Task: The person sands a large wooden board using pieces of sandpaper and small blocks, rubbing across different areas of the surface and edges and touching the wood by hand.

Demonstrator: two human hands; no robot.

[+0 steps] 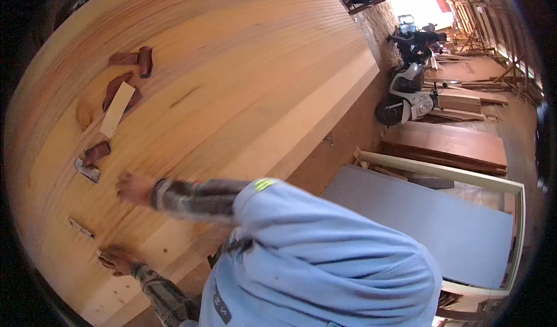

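My left hand (118,261) rests low on the large wooden panel (232,83), its fingers stretched toward a thin blade-like strip (81,228); no held object shows. Smeared by motion, my right hand (137,189) is over the panel beside a bent grey-white piece (87,170) and a small brown block (97,152). Its fingers cannot be made out. Farther up, a pale wood strip (117,109) lies across crumpled dark red-brown sandpaper (135,98). Beyond it are a rolled brown piece (145,62) and a flatter brown piece (123,58).
Past the panel's edge, a blue-grey board (423,222) lies within a pale wooden frame (518,234). Stacked brown boards (447,144) and a parked white scooter (411,92) stand on the right. Another person (426,37) is near the bright doorway.
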